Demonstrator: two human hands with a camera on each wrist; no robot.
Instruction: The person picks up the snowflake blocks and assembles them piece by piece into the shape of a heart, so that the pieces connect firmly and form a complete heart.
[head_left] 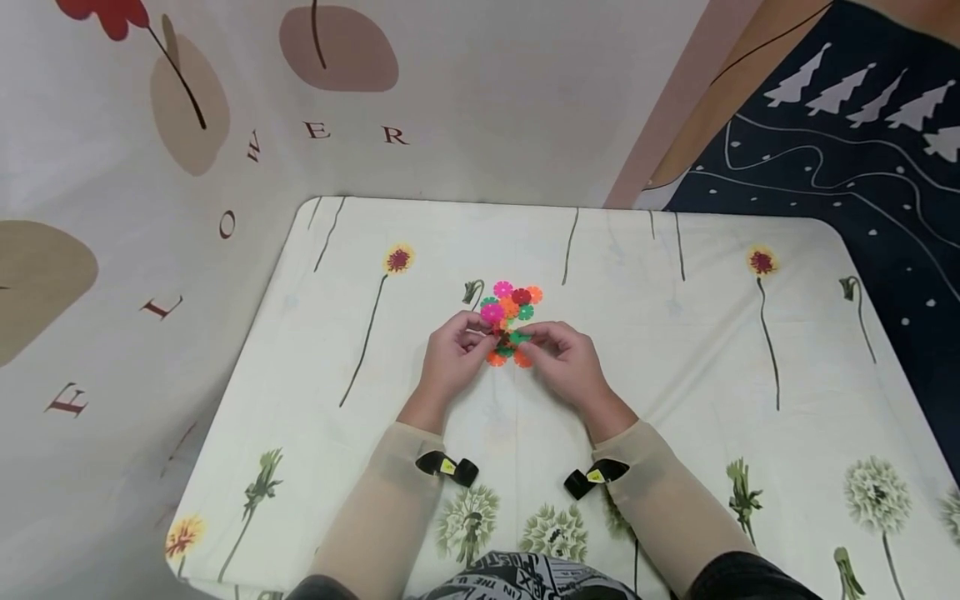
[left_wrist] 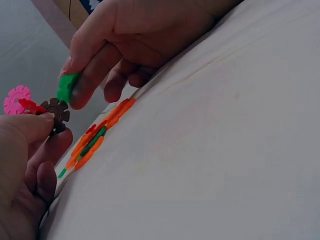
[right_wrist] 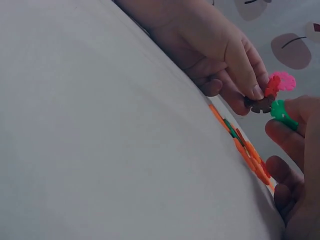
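Note:
My left hand [head_left: 455,354] is over the middle of the table, pinching a dark brown notched plastic disc [left_wrist: 60,115] between thumb and finger. A red disc [left_wrist: 31,106] and a pink disc [left_wrist: 17,99] are joined to it. Opposite, my right hand [head_left: 572,364] pinches a green notched disc [right_wrist: 283,115] whose edge meets the brown one's edge. Whether their slots have interlocked I cannot tell. Under and beyond both hands lie several loose discs in orange [head_left: 534,294], green, red and pink, partly hidden by the fingers.
A white tablecloth with printed flowers [head_left: 399,259] covers the table. Behind it and to the left hangs a pale cloth with printed letters [head_left: 317,130]. Dark blue fabric with white trees [head_left: 799,79] is at the right. Small black cameras [head_left: 447,467] are strapped to both wrists.

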